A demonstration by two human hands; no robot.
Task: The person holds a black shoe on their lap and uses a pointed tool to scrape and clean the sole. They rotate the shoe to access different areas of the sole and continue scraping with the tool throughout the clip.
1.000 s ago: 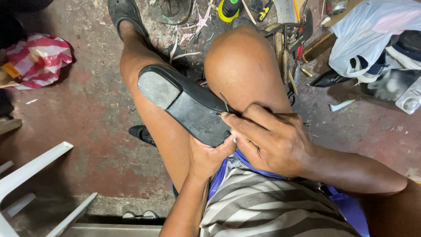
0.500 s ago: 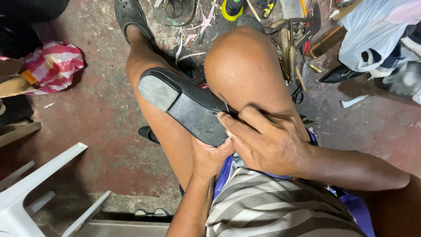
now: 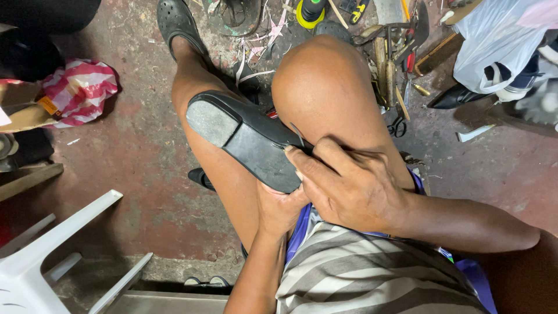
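Note:
A black shoe point(image 3: 250, 142) lies sole-up across my thighs, its worn grey heel patch pointing up-left. My left hand point(image 3: 282, 206) grips the toe end from underneath, mostly hidden by the shoe. My right hand point(image 3: 343, 183) rests on the sole's right edge, fingers pinched around a thin metal blade point(image 3: 297, 135) pressed against that edge beside my right knee point(image 3: 325, 87).
A white plastic chair point(image 3: 52, 256) stands at lower left. A red-and-white striped bag point(image 3: 81, 90) lies at left. Tools, scissors point(image 3: 398, 125) and scraps litter the floor beyond my knees. A white plastic bag point(image 3: 494, 46) and a black pointed shoe point(image 3: 456, 96) sit at upper right.
The view has shifted slightly. Both hands keep their hold on the shoe, and the right hand stays at the sole's edge with the blade.

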